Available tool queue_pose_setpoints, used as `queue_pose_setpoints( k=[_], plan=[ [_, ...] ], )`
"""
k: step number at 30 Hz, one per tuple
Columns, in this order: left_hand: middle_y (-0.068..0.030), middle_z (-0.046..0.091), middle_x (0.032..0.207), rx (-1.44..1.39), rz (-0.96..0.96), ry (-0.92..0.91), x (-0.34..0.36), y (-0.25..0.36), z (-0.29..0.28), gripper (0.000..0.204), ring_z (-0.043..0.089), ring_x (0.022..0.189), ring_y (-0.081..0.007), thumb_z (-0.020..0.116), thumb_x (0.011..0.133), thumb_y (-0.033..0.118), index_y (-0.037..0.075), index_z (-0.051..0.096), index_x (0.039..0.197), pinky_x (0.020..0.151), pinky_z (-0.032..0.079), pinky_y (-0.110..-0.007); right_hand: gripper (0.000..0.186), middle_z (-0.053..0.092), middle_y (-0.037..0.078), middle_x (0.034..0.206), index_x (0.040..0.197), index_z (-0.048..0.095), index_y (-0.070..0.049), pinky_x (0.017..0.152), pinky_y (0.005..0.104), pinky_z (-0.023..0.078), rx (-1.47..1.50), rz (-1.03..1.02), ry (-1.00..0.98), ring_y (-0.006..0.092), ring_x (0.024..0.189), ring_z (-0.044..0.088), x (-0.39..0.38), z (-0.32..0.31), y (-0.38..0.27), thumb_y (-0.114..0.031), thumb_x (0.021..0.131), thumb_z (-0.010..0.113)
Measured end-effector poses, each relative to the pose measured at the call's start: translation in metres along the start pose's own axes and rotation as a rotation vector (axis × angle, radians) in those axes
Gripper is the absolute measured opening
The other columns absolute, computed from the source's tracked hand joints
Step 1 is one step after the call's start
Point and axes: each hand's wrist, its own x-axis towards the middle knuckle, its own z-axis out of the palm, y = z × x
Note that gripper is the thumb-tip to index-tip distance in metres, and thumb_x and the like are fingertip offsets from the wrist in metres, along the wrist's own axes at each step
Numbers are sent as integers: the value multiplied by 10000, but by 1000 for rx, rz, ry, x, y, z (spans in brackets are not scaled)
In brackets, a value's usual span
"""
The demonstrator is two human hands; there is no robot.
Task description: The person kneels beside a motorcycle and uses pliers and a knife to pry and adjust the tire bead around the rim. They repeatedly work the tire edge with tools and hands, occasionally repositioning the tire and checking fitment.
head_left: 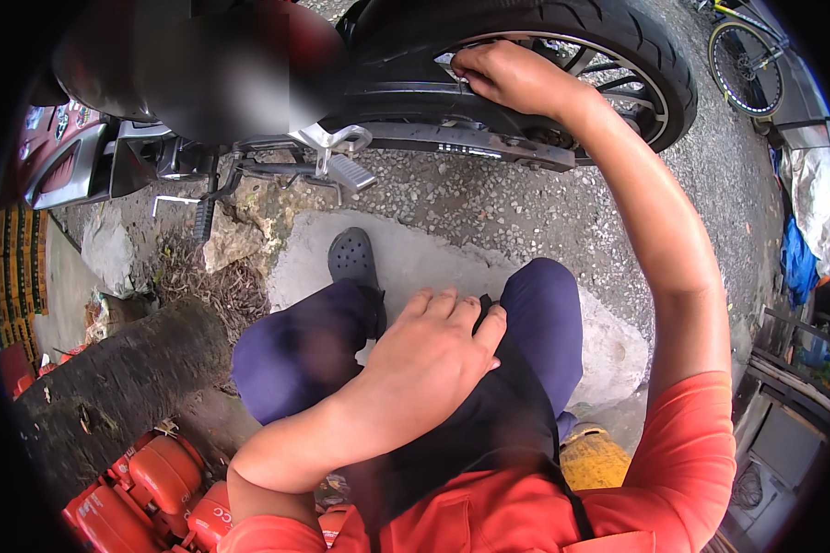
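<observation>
A motorcycle's rear wheel (670, 78), with a black tyre and dark spokes, stands at the top of the head view. My right hand (512, 76) reaches to the black swingarm (401, 90) beside the rim. Its fingers are curled and pinched together at the fingertips; whatever they hold is too small or hidden to name. My left hand (438, 346) lies over the black apron (470, 415) on my lap, fingers stretched out and slightly apart, holding nothing.
A footpeg (350, 172) and stand hang below the motorcycle. A log (129, 378), a rock (233, 241) and red containers (166, 470) lie to the left. A yellow object (595, 458) sits beneath me. A bicycle (747, 69) stands far right on gravel.
</observation>
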Motion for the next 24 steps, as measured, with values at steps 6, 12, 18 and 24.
queue_pose_setpoints(
  k=[6, 12, 18, 24],
  plan=[
    [-198, 664, 1166, 9, 17, -44, 4, -3, 1, 453, 611, 1142, -359, 646, 941, 310, -16, 594, 1251, 1032, 443, -447, 178, 676, 212, 928, 1043, 618, 5, 780, 442, 522, 111, 142, 352, 396, 926, 667, -11, 10, -19, -102, 901, 616],
    [-199, 664, 1172, 42, 32, -90, 17, -9, -2, 458, 610, 1147, -356, 643, 946, 321, -15, 590, 1253, 1033, 445, -436, 122, 667, 113, 781, 898, 591, -6, 710, 347, 546, 472, 319, 495, 234, 724, 685, -81, 6, -62, -59, 791, 613],
    [-186, 663, 1118, 46, 111, -289, 51, -16, 10, 451, 622, 1101, -339, 652, 942, 303, -6, 579, 1262, 983, 462, -431, 158, 687, 90, 896, 1020, 647, 3, 768, 313, 521, 801, 1116, 261, 155, 834, 641, -305, 186, -94, -36, 874, 600],
    [-175, 683, 1023, 5, 145, -466, 107, -15, 45, 332, 655, 1001, -351, 662, 937, 263, -9, 621, 1122, 881, 509, -447, 352, 724, 214, 1059, 1206, 665, -22, 916, 451, 536, 486, 1146, 0, 396, 1046, 677, -399, 253, -193, -38, 854, 652]
  ],
)
